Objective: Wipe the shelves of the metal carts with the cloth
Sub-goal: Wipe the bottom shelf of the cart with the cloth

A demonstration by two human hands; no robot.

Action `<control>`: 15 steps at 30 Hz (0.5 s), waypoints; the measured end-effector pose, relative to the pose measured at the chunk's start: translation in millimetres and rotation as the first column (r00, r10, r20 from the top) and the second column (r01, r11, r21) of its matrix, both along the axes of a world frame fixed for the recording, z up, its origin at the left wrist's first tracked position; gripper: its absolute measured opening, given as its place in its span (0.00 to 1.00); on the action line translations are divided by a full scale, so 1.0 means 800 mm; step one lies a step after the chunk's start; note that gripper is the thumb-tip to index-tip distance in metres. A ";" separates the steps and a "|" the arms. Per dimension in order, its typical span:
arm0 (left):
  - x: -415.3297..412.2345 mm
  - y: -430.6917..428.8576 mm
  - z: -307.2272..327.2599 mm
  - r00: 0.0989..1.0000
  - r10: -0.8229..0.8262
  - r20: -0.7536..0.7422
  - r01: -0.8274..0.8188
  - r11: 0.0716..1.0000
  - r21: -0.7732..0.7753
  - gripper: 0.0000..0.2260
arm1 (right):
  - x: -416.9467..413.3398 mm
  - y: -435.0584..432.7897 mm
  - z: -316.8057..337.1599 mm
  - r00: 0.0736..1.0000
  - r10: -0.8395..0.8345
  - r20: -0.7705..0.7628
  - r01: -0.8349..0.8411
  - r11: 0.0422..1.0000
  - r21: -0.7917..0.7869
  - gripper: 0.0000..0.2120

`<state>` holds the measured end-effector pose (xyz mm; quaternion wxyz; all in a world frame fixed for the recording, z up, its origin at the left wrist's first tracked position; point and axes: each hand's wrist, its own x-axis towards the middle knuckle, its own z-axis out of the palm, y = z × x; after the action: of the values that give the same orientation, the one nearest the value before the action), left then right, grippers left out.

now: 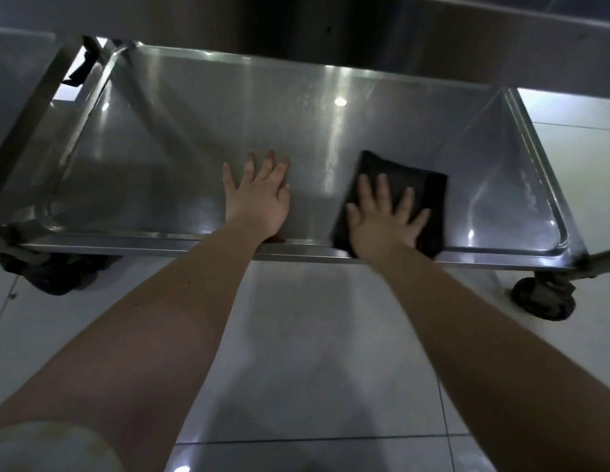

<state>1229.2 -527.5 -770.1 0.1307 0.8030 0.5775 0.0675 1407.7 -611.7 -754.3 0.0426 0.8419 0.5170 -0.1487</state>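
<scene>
Cloth [395, 185], dark and folded, lies under your right hand [387, 221], fingers spread flat, overlapping the shelf [194, 131] front lip. Your left hand [259, 195] presses bare steel, fingers splayed, gripping nothing. Open shelf stretches leftward; raised right rim is near.

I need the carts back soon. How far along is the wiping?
In hand: the right hand presses the dark cloth flat on the bottom shelf, near its front edge, right of centre. The left hand rests flat on bare metal beside it. Done: streaky smears by the right rim suggest that end was wiped. Left: probably the shelf's left half; the upper shelf can't be judged.
</scene>
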 end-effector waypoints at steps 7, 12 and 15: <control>-0.014 -0.023 0.035 0.929 0.025 0.370 -0.049 0.997 0.057 0.23 | -0.091 0.009 0.011 0.921 0.332 -0.204 -0.313 0.942 0.121 0.26; 0.064 -0.057 0.033 0.997 -0.066 0.051 0.070 0.994 -0.082 0.26 | 0.009 -0.019 0.007 0.973 0.140 -0.182 -0.080 0.950 0.301 0.23; 0.106 -0.083 0.019 0.984 -0.050 -0.172 0.026 0.990 -0.142 0.29 | 0.052 -0.039 -0.004 0.962 0.228 -0.151 -0.196 0.959 0.204 0.24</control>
<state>1314.2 -594.0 -754.9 0.1363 0.8056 0.5746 -0.0464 1449.0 -643.1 -757.4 -0.0659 0.7655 0.6179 -0.1667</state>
